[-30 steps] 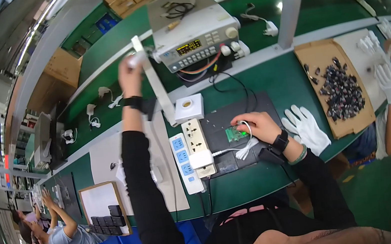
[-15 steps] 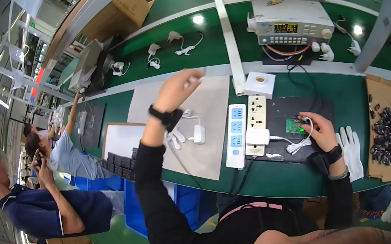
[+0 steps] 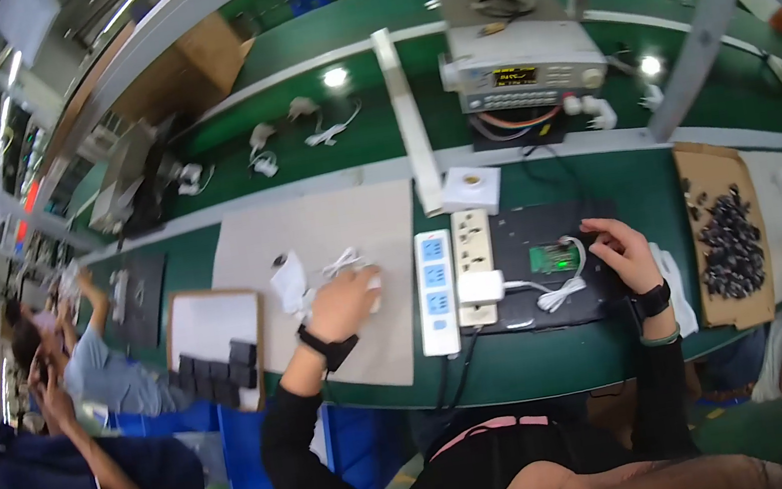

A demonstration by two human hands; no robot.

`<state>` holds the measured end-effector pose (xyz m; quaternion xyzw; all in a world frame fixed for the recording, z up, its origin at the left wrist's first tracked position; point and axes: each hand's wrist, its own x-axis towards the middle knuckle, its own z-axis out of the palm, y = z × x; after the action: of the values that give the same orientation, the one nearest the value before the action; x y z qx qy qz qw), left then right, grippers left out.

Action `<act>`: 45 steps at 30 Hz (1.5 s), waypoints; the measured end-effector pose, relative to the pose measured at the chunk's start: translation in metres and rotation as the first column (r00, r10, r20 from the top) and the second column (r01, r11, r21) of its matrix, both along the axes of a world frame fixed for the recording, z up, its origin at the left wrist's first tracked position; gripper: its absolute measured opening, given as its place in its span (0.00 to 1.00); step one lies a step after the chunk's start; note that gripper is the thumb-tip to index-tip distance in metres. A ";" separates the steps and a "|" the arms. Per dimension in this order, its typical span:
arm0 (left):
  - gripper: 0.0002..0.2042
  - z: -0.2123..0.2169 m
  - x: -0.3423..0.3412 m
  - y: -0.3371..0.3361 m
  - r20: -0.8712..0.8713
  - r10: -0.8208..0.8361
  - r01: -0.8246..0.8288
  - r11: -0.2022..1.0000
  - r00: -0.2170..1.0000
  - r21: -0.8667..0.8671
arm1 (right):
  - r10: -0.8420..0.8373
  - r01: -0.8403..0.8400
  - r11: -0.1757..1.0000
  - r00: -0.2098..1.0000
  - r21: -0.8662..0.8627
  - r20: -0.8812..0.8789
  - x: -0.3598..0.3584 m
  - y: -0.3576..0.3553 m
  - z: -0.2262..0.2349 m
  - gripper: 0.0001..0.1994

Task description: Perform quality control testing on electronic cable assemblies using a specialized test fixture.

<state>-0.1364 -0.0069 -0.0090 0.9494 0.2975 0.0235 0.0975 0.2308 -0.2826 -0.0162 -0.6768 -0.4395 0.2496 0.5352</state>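
On the beige mat [image 3: 367,218], my left hand [image 3: 344,304] is bent over a white charger [image 3: 377,299], its fingers closed around it; most of the charger is hidden. A coiled white cable [image 3: 343,261] lies just beyond those fingers. My right hand [image 3: 623,255] holds nothing, fingers apart, at the right edge of a black pad [image 3: 511,237]. Beside it on the pad is a small green circuit board [image 3: 552,258] with a green light. A white cable [image 3: 561,296] loops near the board and runs to a white charger [image 3: 480,287] plugged into the cream power strip [image 3: 471,243].
A blue-and-white power strip [image 3: 440,313] stands beside the cream one. Behind sit a white box [image 3: 472,189] and a grey bench instrument [image 3: 526,62]. White gloves [image 3: 291,285] lie left. Rightward is a cardboard tray [image 3: 760,290] of small black parts. Co-workers stand at both sides.
My left hand has come down from the air onto the charger on the mat. My right hand has let go of the circuit board and drawn back right. The whole view has shifted.
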 end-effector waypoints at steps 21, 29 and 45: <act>0.20 0.146 0.114 -0.028 0.528 -0.100 0.439 0.695 0.843 -0.570 | 0.110 -0.098 0.994 0.912 0.051 -0.396 -0.022 -0.017 0.032 0.12; 0.26 0.034 0.199 0.019 0.265 -0.141 0.292 0.635 0.954 -0.715 | 0.493 0.115 0.790 0.465 0.603 -0.735 0.007 -0.004 -0.007 0.13; 0.12 0.028 0.159 -0.004 0.684 -0.219 0.441 0.882 0.696 -0.166 | 0.057 -0.043 0.996 0.981 -0.079 0.185 -0.016 0.020 -0.014 0.12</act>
<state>0.0227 -0.0108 0.0193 0.8912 0.0673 0.2830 0.3480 0.2148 -0.2622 -0.0303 -0.7057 -0.4950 0.2146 0.4592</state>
